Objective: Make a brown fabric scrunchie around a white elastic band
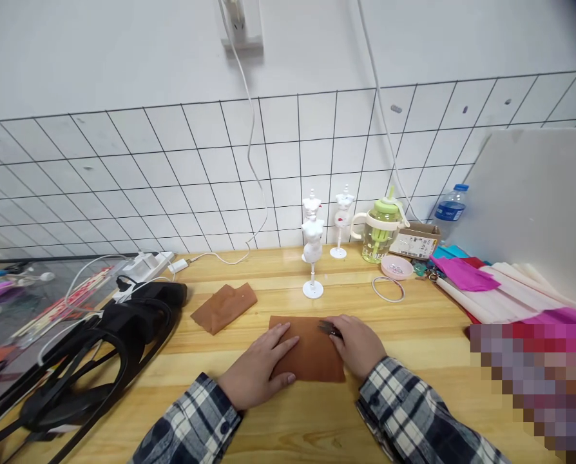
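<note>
Brown cloth [312,351]: a flat, rust-brown rectangle, matte and smooth, lying on the wooden counter [428,328] right in front of you, between your two hands.
Left hand [259,370]: your palm lies flat on the cloth's left part, fingers spread and pointing toward the right; the grip is released, pressing down and not closed on anything.
Right hand [358,345]: it rests on the cloth's right edge with fingers curled, the grip clenched on a small dark tool [329,330] whose tip lies on the cloth; what kind of tool it is cannot be told.
Sleeves: both your arms wear a blue and white plaid.
Second cloth [224,307]: a rumpled piece of the same brown, lying left of and behind the flat one, apart from it.
Mannequins [312,251]: small white dress forms on stands, behind the cloth.
Green bottle [379,229]: near the tiled wall, right of the mannequins.
Black straps [99,348]: heaped at the counter's left end.
</note>
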A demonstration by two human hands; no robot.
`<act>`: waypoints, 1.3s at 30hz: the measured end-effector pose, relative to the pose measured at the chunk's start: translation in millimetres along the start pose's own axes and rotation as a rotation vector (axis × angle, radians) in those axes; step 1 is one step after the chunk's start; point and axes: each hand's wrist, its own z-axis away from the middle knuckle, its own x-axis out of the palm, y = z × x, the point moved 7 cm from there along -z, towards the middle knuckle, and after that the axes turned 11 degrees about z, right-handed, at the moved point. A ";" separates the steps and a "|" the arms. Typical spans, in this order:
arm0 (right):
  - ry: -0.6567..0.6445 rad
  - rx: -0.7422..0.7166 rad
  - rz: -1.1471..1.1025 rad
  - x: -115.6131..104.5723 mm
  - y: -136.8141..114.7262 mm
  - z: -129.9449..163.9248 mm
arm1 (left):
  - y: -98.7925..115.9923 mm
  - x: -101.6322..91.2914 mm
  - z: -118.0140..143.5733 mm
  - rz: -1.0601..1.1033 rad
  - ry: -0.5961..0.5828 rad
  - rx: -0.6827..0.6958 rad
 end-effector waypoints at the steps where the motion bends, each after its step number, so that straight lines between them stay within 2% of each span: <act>1: 0.004 0.032 0.006 0.8 2.8 -0.1 | -0.4 -0.9 1.1 -0.010 -0.005 -0.003; 5: -0.004 0.074 0.007 4.1 3.0 0.7 | 3.3 -3.8 7.8 -0.024 -0.004 0.003; 7: 0.001 -0.003 0.017 2.5 -2.0 -1.7 | 4.6 -5.2 11.6 -0.040 0.007 -0.011; 12: 0.116 -0.146 -0.057 -6.5 -3.6 -16.1 | 7.0 -10.9 14.5 -0.095 0.066 -0.051; 15: 0.084 -0.252 -0.068 2.4 -11.0 -22.6 | 7.7 -12.6 12.3 -0.094 0.084 -0.042; 17: 0.076 -0.280 -0.013 6.4 -13.7 -24.8 | 6.7 -13.0 11.0 -0.088 0.092 -0.029; 19: 0.115 -0.274 0.039 1.6 -8.6 -26.1 | 4.5 -12.5 9.9 -0.079 0.093 -0.010; 21: 0.213 -0.190 0.072 -14.2 12.8 -26.9 | 1.4 -13.3 9.1 -0.067 0.109 0.006; 22: 0.276 -0.097 0.095 -24.8 31.5 -26.2 | -0.4 -15.0 8.8 -0.063 0.130 0.012; 24: 0.407 0.197 0.225 -47.3 81.0 -18.5 | -2.7 -21.1 8.6 -0.062 0.197 0.033; 25: 0.427 0.333 0.309 -54.8 105.2 -12.6 | -2.2 -24.5 8.9 -0.067 0.229 0.055; 26: 0.388 0.423 0.371 -57.1 126.1 -8.2 | -0.3 -27.4 9.2 -0.074 0.252 0.087; 28: 0.219 0.510 0.415 -50.3 156.4 -3.6 | 8.5 -29.9 10.4 -0.094 0.258 0.179; 30: 0.085 0.536 0.429 -41.1 166.1 -2.3 | 22.5 -25.5 11.4 -0.112 0.194 0.281; 32: 0.091 0.485 0.472 -40.1 150.6 -5.8 | 37.3 -14.3 11.7 -0.122 0.074 0.346; 34: 0.175 0.383 0.517 -44.3 116.1 -10.9 | 47.9 -1.5 10.8 -0.129 -0.039 0.347; 37: 0.095 0.284 0.440 -34.0 61.8 -14.5 | 53.5 12.0 8.0 -0.118 -0.136 0.277; 39: 0.052 0.116 0.310 -21.9 23.3 -14.5 | 53.0 16.6 7.2 -0.104 -0.169 0.239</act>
